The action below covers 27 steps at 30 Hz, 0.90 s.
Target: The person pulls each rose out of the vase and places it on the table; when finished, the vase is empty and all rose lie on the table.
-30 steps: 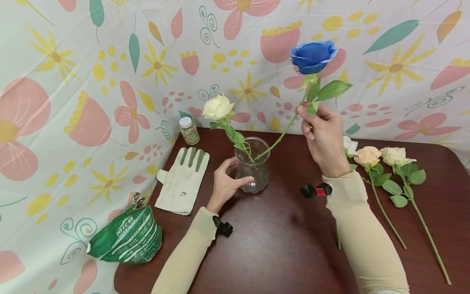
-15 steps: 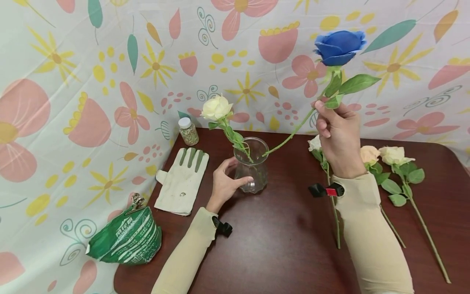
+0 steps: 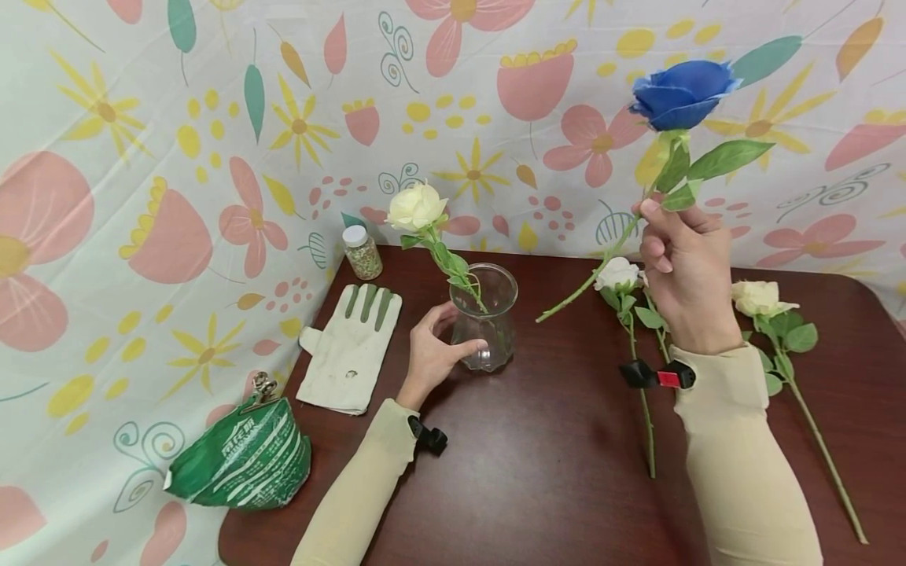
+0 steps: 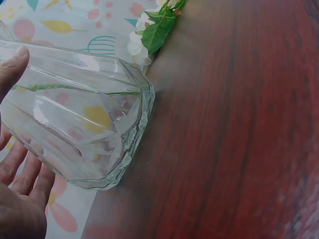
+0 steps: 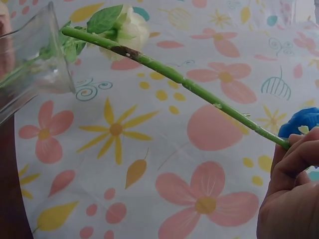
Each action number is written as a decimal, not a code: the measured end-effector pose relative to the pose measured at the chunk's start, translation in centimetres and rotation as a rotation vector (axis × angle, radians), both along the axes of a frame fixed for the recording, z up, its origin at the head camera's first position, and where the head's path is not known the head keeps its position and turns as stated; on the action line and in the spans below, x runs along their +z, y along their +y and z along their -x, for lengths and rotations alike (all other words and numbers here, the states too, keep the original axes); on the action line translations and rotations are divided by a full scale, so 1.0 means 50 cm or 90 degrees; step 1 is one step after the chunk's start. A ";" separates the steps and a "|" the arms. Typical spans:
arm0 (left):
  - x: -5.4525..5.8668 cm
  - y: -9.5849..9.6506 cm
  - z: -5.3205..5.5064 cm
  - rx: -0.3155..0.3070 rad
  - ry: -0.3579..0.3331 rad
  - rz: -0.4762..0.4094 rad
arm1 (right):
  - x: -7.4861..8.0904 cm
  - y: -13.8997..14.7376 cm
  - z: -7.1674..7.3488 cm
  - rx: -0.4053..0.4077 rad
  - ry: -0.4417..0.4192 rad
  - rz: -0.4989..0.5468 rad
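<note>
A clear glass vase [image 3: 490,334] stands upright on the dark table, and one cream rose [image 3: 416,207] leans out of it to the left. My left hand [image 3: 435,352] grips the vase from its left side, thumb across the front; the left wrist view shows the fingers curled round the glass [image 4: 75,119]. To the right and higher up, my right hand [image 3: 686,271] pinches a blue rose [image 3: 682,96] by the stem just below its leaves. That stem [image 5: 199,93] slants down to the left, its cut end apart from the vase rim in the head view.
Right of the vase lie a white rose [image 3: 617,273] and a cream rose [image 3: 764,299], another stem partly hidden behind my right wrist. At left are a white glove [image 3: 350,354], a lidded jar [image 3: 364,255] and a clipped green bag [image 3: 248,456]. A floral cloth [image 3: 297,196] hangs behind.
My right hand has moved right with the blue rose, whose stem end has come from inside the vase mouth out to the right of it. The left hand stays on the vase.
</note>
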<state>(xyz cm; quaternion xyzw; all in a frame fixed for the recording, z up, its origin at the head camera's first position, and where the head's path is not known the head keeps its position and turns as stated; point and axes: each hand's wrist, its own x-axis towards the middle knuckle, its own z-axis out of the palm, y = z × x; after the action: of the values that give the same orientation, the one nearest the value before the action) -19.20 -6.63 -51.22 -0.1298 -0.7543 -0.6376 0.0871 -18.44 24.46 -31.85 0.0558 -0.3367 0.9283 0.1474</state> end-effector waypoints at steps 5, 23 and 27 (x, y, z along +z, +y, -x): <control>0.001 0.000 0.000 0.002 -0.001 0.002 | -0.019 0.015 -0.006 0.011 -0.031 -0.007; 0.003 0.000 0.001 -0.002 -0.003 0.006 | -0.121 0.048 -0.020 0.043 -0.174 -0.104; 0.003 0.001 0.001 -0.001 -0.007 0.006 | -0.144 0.052 -0.020 0.062 -0.219 -0.143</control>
<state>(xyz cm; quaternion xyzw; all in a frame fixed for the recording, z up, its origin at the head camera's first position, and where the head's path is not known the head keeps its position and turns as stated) -19.22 -6.61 -51.06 -0.1272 -0.7578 -0.6348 0.0818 -17.44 27.06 -39.05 -0.0715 -0.4550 0.8869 0.0352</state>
